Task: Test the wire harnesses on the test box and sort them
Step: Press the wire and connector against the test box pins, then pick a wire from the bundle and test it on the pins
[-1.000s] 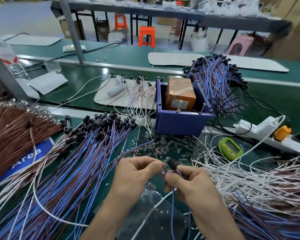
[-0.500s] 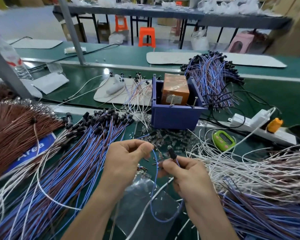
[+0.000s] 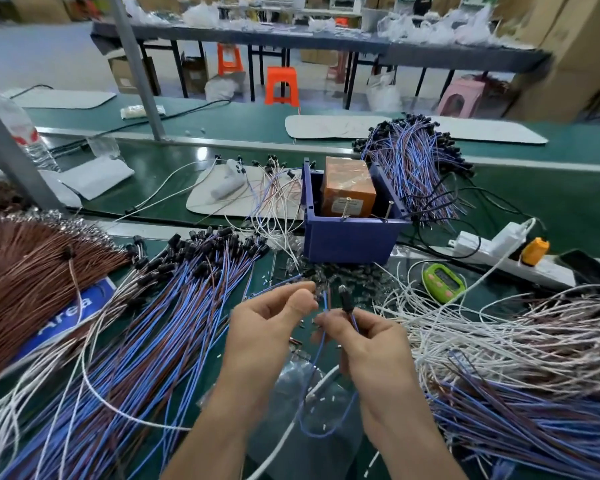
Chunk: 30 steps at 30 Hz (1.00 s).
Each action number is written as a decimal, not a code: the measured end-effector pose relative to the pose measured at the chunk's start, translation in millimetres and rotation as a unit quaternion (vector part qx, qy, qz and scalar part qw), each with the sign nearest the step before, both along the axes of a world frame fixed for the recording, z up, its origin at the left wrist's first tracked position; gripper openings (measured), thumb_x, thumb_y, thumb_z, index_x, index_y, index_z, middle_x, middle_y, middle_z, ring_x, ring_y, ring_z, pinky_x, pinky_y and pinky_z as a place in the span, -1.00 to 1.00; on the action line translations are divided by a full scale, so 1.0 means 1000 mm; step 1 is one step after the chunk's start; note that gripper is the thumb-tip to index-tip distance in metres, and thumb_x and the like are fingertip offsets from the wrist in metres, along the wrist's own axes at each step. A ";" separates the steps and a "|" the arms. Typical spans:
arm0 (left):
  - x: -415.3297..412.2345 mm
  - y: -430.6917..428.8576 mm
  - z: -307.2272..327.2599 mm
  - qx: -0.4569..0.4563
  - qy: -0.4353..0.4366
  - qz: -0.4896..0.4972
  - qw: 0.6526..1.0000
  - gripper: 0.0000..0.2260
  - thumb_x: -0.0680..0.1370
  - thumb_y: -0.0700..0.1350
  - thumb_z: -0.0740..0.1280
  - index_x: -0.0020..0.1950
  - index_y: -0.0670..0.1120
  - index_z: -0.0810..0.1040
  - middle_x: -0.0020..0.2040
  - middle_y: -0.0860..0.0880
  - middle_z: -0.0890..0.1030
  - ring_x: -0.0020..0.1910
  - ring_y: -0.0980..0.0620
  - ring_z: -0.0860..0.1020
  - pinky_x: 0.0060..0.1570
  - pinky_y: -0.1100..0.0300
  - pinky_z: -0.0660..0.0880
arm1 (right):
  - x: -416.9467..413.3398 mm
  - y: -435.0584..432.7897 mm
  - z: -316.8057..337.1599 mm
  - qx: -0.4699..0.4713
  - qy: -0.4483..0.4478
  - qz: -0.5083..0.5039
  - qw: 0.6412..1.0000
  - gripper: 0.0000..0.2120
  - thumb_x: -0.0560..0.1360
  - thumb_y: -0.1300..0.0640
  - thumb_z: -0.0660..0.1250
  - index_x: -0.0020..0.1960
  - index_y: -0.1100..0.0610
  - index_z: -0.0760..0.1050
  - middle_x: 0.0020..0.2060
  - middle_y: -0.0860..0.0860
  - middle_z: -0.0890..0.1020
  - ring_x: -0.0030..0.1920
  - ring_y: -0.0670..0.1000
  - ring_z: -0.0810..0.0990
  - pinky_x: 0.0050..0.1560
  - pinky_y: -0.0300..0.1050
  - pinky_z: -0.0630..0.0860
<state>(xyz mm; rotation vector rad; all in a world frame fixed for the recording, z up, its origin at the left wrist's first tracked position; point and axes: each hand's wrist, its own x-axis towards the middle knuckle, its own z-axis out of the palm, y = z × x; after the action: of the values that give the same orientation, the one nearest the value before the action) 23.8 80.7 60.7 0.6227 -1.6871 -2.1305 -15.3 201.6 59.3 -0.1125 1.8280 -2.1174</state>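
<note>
Since a moment ago both hands have lifted and moved forward, closer to the blue bin, and the blue loop of wire between them hangs lower. The wire harness (image 3: 321, 336) is held in the air over the near edge of the bench, its black connector (image 3: 345, 301) standing up out of the right hand (image 3: 364, 341), whose thumb and forefinger pinch the wire just beneath it. The left hand (image 3: 271, 323) has its fingers curled and its thumb pressed to the forefinger on the other end of the wire; the tip itself is too small to make out. The loop dangles over a clear plastic bag (image 3: 291, 410) lying on the green bench mat (image 3: 551, 209). Just beyond the hands stands the blue bin (image 3: 350, 237) with the orange-brown test box (image 3: 349, 188) inside it. A spread of blue-and-brown harnesses (image 3: 153, 323) fans out to the left, beside a brown wire bundle (image 3: 32, 271); white wires (image 3: 499, 327) tangle to the right, near a green counter (image 3: 444, 282) and a white power strip (image 3: 499, 251). Another harness bundle (image 3: 413, 161) lies behind the bin. Across the aisle are orange stools (image 3: 281, 84), a pink stool (image 3: 459, 98) and stacked cardboard boxes (image 3: 568, 46).
</note>
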 end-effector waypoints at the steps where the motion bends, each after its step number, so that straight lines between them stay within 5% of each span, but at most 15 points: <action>1: 0.000 0.002 0.005 0.000 -0.010 -0.034 0.999 -0.94 0.49 -0.20 0.49 -0.08 -0.08 0.76 -0.15 -0.04 0.77 -0.19 0.15 0.71 -0.13 0.37 0.57 | -0.001 -0.001 0.001 -0.005 0.001 -0.009 1.000 -0.81 0.50 0.25 0.48 -0.26 0.06 0.73 -0.44 0.00 0.65 -0.52 -0.22 0.45 -0.46 -0.43 0.34; 6: -0.004 -0.012 0.008 0.008 -0.009 -0.105 0.994 -0.89 0.44 -0.25 0.52 -0.08 -0.09 0.79 -0.07 -0.24 0.75 -0.11 0.00 0.68 0.03 0.21 0.64 | -0.008 -0.008 0.009 -0.032 -0.011 0.011 0.999 -0.94 0.39 0.11 0.51 -0.24 0.05 0.75 -0.48 -0.07 0.61 -0.54 -0.22 0.45 -0.48 -0.43 0.35; 9: -0.012 -0.019 0.010 0.037 -0.004 -0.097 0.995 -0.80 0.30 -0.16 0.62 -0.09 -0.12 0.78 -0.06 -0.35 0.71 -0.08 -0.13 0.66 0.12 -0.02 0.62 | -0.014 -0.014 0.010 -0.026 -0.022 0.015 0.999 -0.79 0.25 -0.01 0.55 -0.17 0.08 0.76 -0.35 0.05 0.71 -0.43 -0.16 0.57 -0.37 -0.36 0.46; 13: -0.032 -0.013 0.009 0.073 0.004 -0.021 0.997 -0.93 0.33 -0.14 0.54 -0.21 -0.06 0.79 -0.19 -0.14 0.75 -0.19 0.04 0.71 -0.13 0.27 0.61 | -0.026 -0.014 0.007 -0.013 -0.025 0.002 1.000 -0.97 0.39 0.19 0.55 -0.17 0.14 0.74 -0.37 0.07 0.66 -0.51 -0.21 0.45 -0.45 -0.41 0.37; 18: -0.041 -0.002 0.008 0.043 -0.031 -0.053 0.997 -0.78 0.52 -0.32 0.44 -0.16 -0.05 0.79 -0.17 -0.15 0.76 -0.22 0.07 0.70 -0.18 0.33 0.59 | -0.038 -0.008 0.007 -0.032 -0.039 -0.021 0.999 -0.84 0.48 0.36 0.45 -0.19 0.17 0.73 -0.37 0.10 0.67 -0.47 -0.17 0.53 -0.44 -0.40 0.41; 22: -0.051 -0.008 0.008 0.042 -0.063 0.061 0.995 -0.81 0.55 -0.29 0.44 -0.20 -0.09 0.78 -0.24 -0.17 0.74 -0.36 0.00 0.67 -0.28 0.18 0.61 | -0.048 -0.010 0.003 -0.042 -0.081 -0.081 0.993 -0.79 0.50 0.34 0.43 -0.25 0.12 0.71 -0.37 0.14 0.67 -0.38 0.02 0.54 -0.30 -0.21 0.48; 25: -0.064 -0.014 0.008 0.015 -0.079 0.135 0.988 -0.82 0.58 -0.24 0.43 -0.20 -0.12 0.74 -0.34 -0.14 0.70 -0.51 0.02 0.58 -0.49 0.24 0.52 | -0.066 -0.003 0.003 -0.052 -0.125 -0.139 0.981 -0.82 0.59 0.23 0.37 -0.18 0.21 0.65 -0.30 0.18 0.71 -0.45 0.02 0.35 -0.35 -0.08 0.34; 30: -0.085 -0.007 0.017 0.161 -0.064 0.064 0.983 -0.68 0.60 -0.35 0.29 -0.24 -0.14 0.76 -0.38 -0.10 0.58 -0.53 0.10 0.42 -0.55 0.33 0.32 | -0.093 0.010 0.009 -0.083 -0.156 -0.182 0.967 -0.86 0.61 0.16 0.36 -0.12 0.16 0.56 -0.42 0.11 0.61 -0.50 -0.03 0.37 -0.51 -0.20 0.32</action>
<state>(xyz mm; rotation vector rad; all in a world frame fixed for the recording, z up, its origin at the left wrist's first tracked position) -60.8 73.6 77.9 0.9507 -1.3275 -2.3292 -108.3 211.3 67.9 0.5263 1.5755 -2.3636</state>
